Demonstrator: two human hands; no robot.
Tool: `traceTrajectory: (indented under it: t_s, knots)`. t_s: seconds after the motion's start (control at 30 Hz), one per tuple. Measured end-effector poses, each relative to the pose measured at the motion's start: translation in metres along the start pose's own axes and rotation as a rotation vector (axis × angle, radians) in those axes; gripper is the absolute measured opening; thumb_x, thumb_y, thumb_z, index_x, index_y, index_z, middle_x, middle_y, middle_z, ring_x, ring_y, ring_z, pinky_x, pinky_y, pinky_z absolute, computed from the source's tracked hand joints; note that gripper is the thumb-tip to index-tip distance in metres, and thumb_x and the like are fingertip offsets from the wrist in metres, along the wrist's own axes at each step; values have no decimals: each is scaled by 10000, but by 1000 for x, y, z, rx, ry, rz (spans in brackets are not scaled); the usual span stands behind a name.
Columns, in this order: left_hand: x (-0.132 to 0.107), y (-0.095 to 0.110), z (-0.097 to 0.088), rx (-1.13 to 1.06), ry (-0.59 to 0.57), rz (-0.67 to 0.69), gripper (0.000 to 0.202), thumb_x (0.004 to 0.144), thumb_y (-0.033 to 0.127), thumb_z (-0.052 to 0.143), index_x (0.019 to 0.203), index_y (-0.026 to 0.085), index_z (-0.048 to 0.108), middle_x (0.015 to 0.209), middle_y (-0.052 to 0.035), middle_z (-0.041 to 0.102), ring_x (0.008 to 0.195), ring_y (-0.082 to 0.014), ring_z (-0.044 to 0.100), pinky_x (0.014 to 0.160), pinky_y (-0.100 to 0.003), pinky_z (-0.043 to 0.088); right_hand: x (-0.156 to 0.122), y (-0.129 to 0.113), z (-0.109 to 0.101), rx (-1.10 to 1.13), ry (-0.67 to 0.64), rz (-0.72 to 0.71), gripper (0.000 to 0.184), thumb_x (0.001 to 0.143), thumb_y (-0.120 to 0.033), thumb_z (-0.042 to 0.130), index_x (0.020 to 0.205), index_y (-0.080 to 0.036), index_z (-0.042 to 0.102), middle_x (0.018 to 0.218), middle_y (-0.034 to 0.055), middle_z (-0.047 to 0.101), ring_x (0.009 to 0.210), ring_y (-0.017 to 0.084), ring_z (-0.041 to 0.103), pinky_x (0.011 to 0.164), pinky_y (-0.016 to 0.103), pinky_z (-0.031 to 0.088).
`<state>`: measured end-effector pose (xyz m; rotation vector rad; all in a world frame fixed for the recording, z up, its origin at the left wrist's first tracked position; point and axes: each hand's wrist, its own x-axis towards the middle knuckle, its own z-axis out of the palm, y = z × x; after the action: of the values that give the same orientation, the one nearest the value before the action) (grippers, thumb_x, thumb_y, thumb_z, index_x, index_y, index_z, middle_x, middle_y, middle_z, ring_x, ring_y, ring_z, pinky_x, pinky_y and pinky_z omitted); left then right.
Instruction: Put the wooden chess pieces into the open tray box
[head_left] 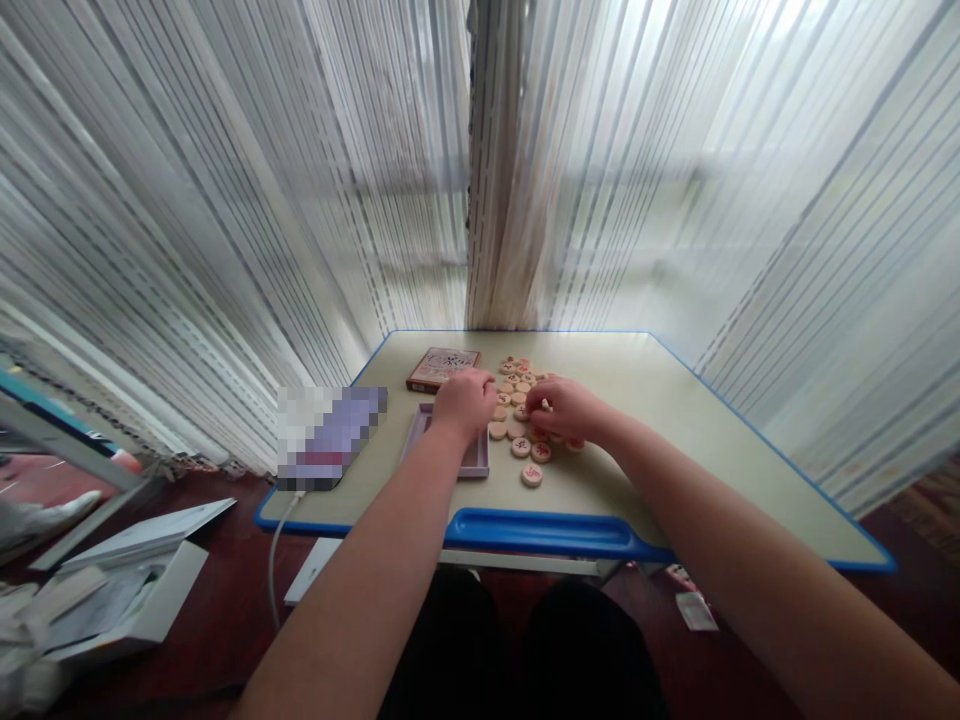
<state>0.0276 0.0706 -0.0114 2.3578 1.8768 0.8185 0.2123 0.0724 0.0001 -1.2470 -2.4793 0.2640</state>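
Round wooden Chinese chess pieces (541,452) with red and dark characters lie in a loose cluster on the table, some overlapping and some blank side up. My right hand (568,408) reaches over the cluster's right side, thumb and fingers curled in a pinch at a chess piece (522,411); its fingers partly cover what they grip. My left hand (466,402) is closed at the cluster's left edge, palm down, and whatever it may hold is hidden. Beneath that hand and wrist lies a shallow purple-grey box tray (474,474), its inside mostly covered by my arm.
A printed box lid (442,368) lies behind my left hand. At the left edge rests a blurred-out purple device (337,435) with a white cable (273,560). The table (720,450) has a blue rim and front groove (544,530). An opened white box (142,590) sits lower left.
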Motion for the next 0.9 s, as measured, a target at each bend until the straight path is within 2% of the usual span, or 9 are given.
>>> traceTrajectory:
  t_s: [0.17, 0.3, 0.47, 0.6, 0.8, 0.9]
  knots:
    - [1, 1, -1, 17, -35, -46, 348, 815, 200, 409, 1000, 188, 704, 1070, -60, 691, 1046, -199, 593, 985, -301, 423, -1, -5, -1, 23, -22, -91, 160, 749, -249, 603, 839, -185, 719, 783, 43, 645, 785, 176, 562, 756, 287, 425]
    - [1, 2, -3, 9, -56, -76, 372, 799, 169, 414, 1030, 200, 704, 1079, -59, 693, 1049, -201, 600, 977, -298, 432, -2, -10, 3, -25, -73, -58, 177, 762, -273, 605, 846, -192, 738, 832, 56, 641, 759, 169, 566, 709, 272, 428]
    - [1, 2, -4, 8, -87, -117, 388, 769, 130, 429, 1035, 207, 700, 1101, -52, 687, 1057, -202, 601, 973, -299, 436, -2, -15, 3, -53, -62, -47, 181, 783, -295, 590, 831, -200, 736, 829, 56, 653, 775, 174, 570, 714, 269, 421]
    - [1, 2, -3, -2, -99, -117, 377, 768, 139, 431, 1021, 208, 703, 1089, -52, 692, 1049, -201, 606, 970, -301, 438, 0, -10, 6, -37, -81, -59, 198, 780, -356, 607, 817, -204, 729, 803, 46, 660, 762, 171, 567, 714, 270, 417]
    - [0, 3, -3, -5, -95, -129, 368, 777, 168, 424, 1005, 195, 712, 1058, -69, 702, 1031, -217, 615, 957, -320, 450, 4, 2, 13, -26, -32, 11, 177, 783, -311, 591, 844, -204, 718, 810, 41, 680, 761, 164, 576, 695, 256, 419]
    - [0, 4, -3, -33, -87, -116, 356, 773, 174, 435, 986, 202, 719, 1044, -59, 706, 1029, -212, 616, 953, -313, 454, 4, 2, 12, -27, -40, -24, 215, 784, -348, 588, 869, -202, 720, 834, 48, 685, 775, 168, 580, 702, 257, 420]
